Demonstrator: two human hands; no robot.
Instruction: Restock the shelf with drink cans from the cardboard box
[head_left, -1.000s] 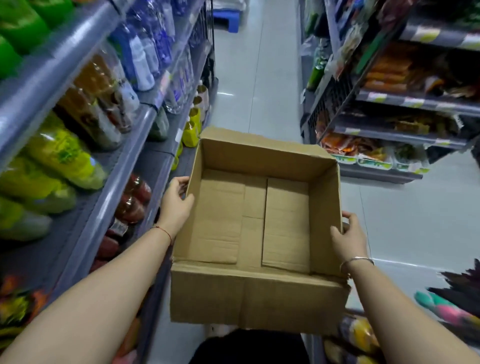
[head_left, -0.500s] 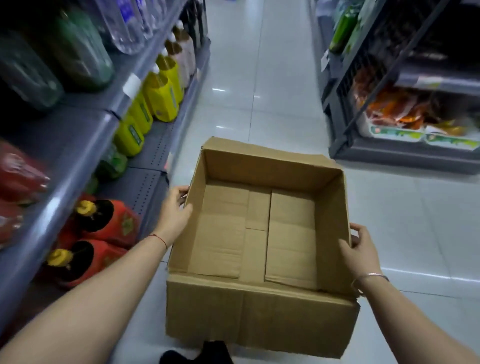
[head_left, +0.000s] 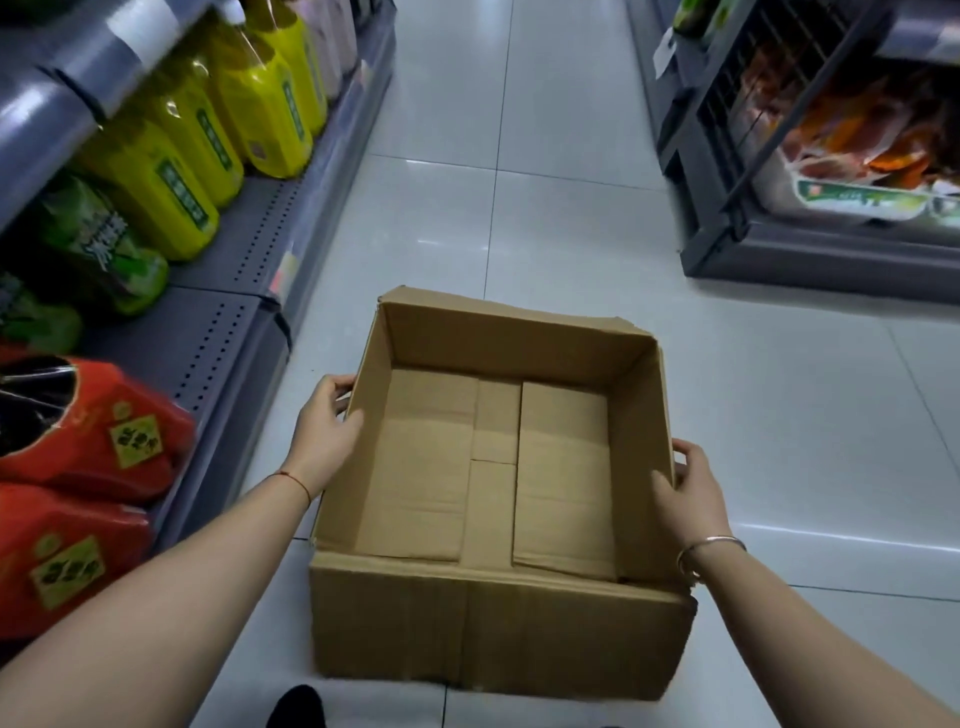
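Observation:
An open cardboard box (head_left: 498, 629) is held low over the white tiled aisle floor; its inside shows only the bottom flaps, no cans. My left hand (head_left: 324, 431) grips the box's left wall, thumb inside over the rim. My right hand (head_left: 691, 493) grips the right wall the same way, fingers outside. The grey shelf (head_left: 244, 306) runs along the left side of the aisle. No drink can is visible in the box.
On the left shelf stand yellow bottles (head_left: 249, 114), green bottle packs (head_left: 104, 249) and red packs (head_left: 88, 441). A grey rack with snack bags (head_left: 852, 171) stands at the right. White floor tiles (head_left: 545, 208) stretch ahead. A dark shoe tip (head_left: 296, 709) shows below the box.
The box has come down from about waist height towards the floor, with both hands still on its side walls. The view has dropped to the lowest shelves.

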